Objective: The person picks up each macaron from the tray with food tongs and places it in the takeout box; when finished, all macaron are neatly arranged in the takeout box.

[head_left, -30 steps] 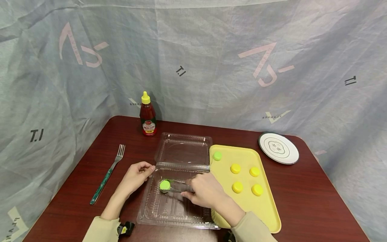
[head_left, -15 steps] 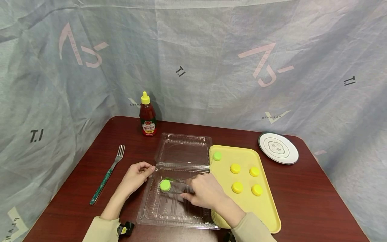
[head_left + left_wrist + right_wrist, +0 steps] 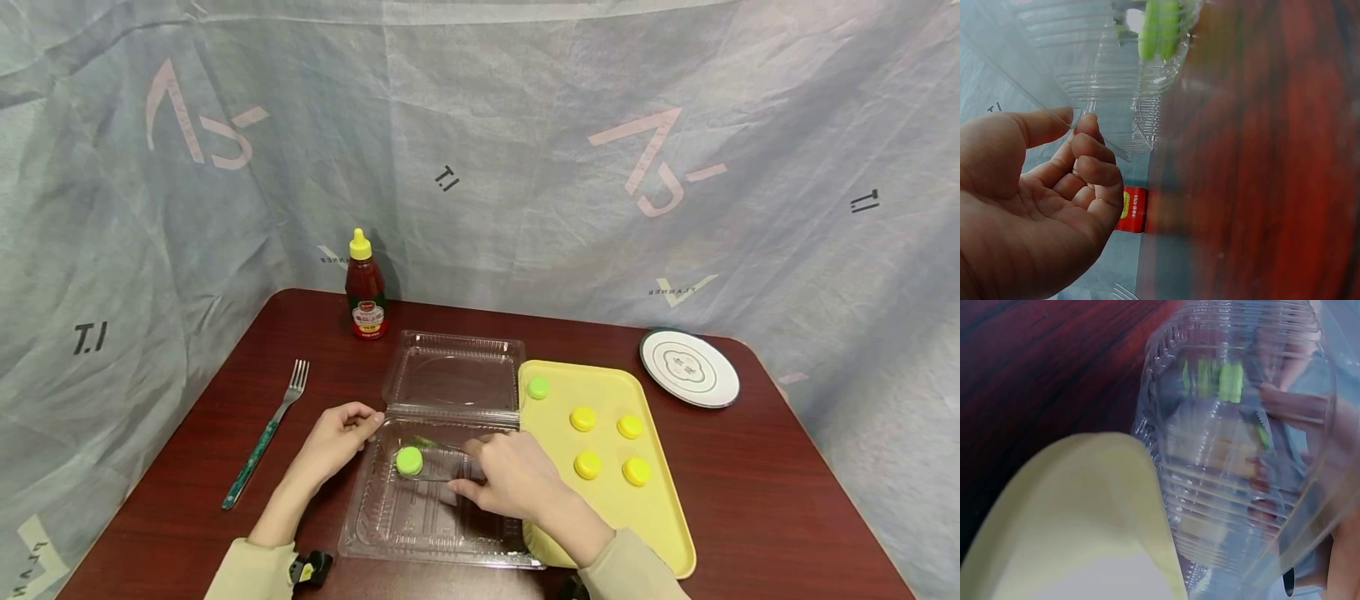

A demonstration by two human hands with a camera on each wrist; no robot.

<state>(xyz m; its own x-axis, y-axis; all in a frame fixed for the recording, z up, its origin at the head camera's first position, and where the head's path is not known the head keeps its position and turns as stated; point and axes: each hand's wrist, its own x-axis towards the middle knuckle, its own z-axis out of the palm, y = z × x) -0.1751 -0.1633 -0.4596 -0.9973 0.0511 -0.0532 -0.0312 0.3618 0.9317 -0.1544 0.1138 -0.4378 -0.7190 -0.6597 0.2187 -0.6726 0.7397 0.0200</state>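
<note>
In the head view my left hand (image 3: 336, 440) pinches the left rim of an open clear plastic clamshell box (image 3: 431, 533); the left wrist view shows thumb and fingertips on that rim (image 3: 1063, 115). My right hand (image 3: 517, 473) reaches over the box and grips a pair of thin tongs (image 3: 437, 480). A green macaron (image 3: 409, 461) sits on the box floor at the left, between the spread tong tips. Through the plastic, its two halves (image 3: 1159, 28) show in the left wrist view. The right wrist view sees my right fingers (image 3: 1297, 406) only through the box wall.
Right of the box stands a yellow tray (image 3: 611, 529) with one green macaron (image 3: 537, 387) and several yellow macarons (image 3: 587, 464). A fork (image 3: 262, 442) lies at the left. A ketchup bottle (image 3: 366, 292) and a white plate (image 3: 688, 367) stand at the back.
The tong arms have spread slightly apart around the green macaron, which now lies flat in the box. Both hands have stayed almost in place.
</note>
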